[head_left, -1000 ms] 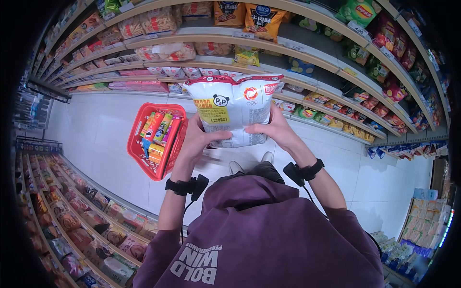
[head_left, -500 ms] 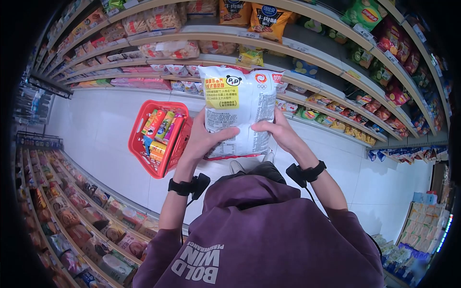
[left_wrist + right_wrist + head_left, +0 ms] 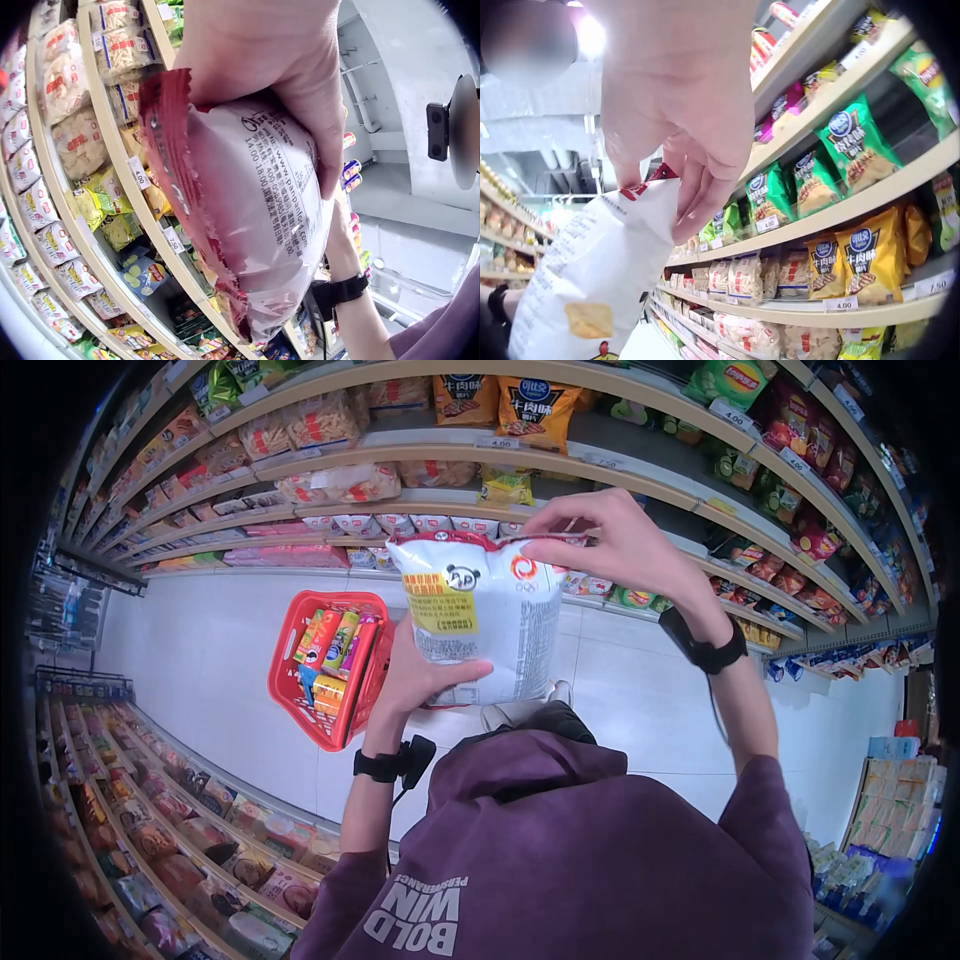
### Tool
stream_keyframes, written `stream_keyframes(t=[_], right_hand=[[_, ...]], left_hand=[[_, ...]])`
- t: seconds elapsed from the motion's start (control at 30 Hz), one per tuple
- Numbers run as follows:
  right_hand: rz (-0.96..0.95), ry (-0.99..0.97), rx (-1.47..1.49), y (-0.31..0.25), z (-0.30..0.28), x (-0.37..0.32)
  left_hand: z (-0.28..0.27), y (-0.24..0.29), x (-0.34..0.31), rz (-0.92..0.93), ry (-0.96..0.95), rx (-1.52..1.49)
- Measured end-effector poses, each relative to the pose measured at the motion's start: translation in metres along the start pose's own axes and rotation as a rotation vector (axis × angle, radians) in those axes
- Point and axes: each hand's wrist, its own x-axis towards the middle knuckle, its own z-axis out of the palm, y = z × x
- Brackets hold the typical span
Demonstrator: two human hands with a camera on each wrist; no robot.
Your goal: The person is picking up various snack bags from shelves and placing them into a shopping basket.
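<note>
Bag (image 3: 500, 625) is up off the floor, in front of the chest, just right of the red basket (image 3: 366, 685) in the head view. Left hand (image 3: 413, 672) grips its left side, thumb flat on the printed face; likely carries the weight. Right hand (image 3: 625, 542) pinches the far right corner at the red seam (image 3: 662, 174), probably to steady or turn it. Print side is toward the wearer, so it's likely readable from there. Basket stands on the floor, snack packs inside, probably parked to free both hands. Readable: panda logo (image 3: 461, 577) with two Ps, ring emblem at right, "www.panpanfood.com" and "14:00-18:00" in left wrist view. Far shelf: orange bags (image 3: 535, 412) marked 牛肉味 (beef flavour), tag (image 3: 497, 443) 4.00 below; right wrist view adds a 7.50 tag (image 3: 935, 285). Blue bag (image 3: 145, 271) reads Lay's. Sweatshirt (image 3: 560, 860) says BOLD WIN PERSEVERANCE. Bag's smaller print too fine to make out.
</note>
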Motion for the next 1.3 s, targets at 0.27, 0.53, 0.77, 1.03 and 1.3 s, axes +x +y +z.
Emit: stream_keyframes(t=[0.27,0.53,0.77,1.03,1.3], right_hand=[[0.07,-0.307,-0.02,-0.014,-0.013,0.013],[0.241,-0.453,0.444,0.008,-0.009,0.016],[0.304,-0.175,0.18,0.023,-0.002,0.014],[0.505,-0.198,0.352,0.076,0.022,0.01],[0.578,-0.181,0.35,0.086,0.031,0.004]], left_hand=[[-0.002,-0.01,-0.012,-0.002,-0.048,-0.059],[0.0,-0.003,-0.015,-0.014,-0.117,-0.236],[0.008,0.005,-0.012,-0.223,0.003,-0.431],[0.021,0.018,-0.006,-0.429,0.072,-0.741],[0.023,0.008,-0.004,-0.415,0.027,-0.853]])
